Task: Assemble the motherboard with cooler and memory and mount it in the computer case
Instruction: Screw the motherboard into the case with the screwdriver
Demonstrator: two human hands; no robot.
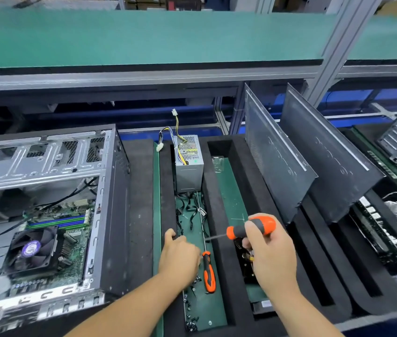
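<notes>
- The left hand (179, 257) reached down into the narrow green-floored slot (214, 310) of the black foam tray (141, 215), knuckles up; its fingers were hidden beneath, so whether that grip was apart or together could not be told.
- Loose black screws (190, 321) lay scattered along the slot's near end, hemmed in by foam walls on both sides.
- A long screwdriver (209, 273) with an orange and black handle lay lengthwise in the slot, touching or just beside the left hand.
- The right hand (269, 249) was clamped around the orange handle of a second screwdriver (251, 229), its shaft pointing left over the foam ridge toward the first.
- The computer case (110, 215) lay on its side on the worktop at left, open upward, its edge just beside the tray.
- Inside it sat the motherboard (76, 249) with the cooler (32, 249) fan and the memory (56, 223) slots beyond.
- A power supply (189, 164) stood at the slot's far end, cables trailing toward the hands.
- Two dark side panels (275, 154) leaned upright in slots to the right.
</notes>
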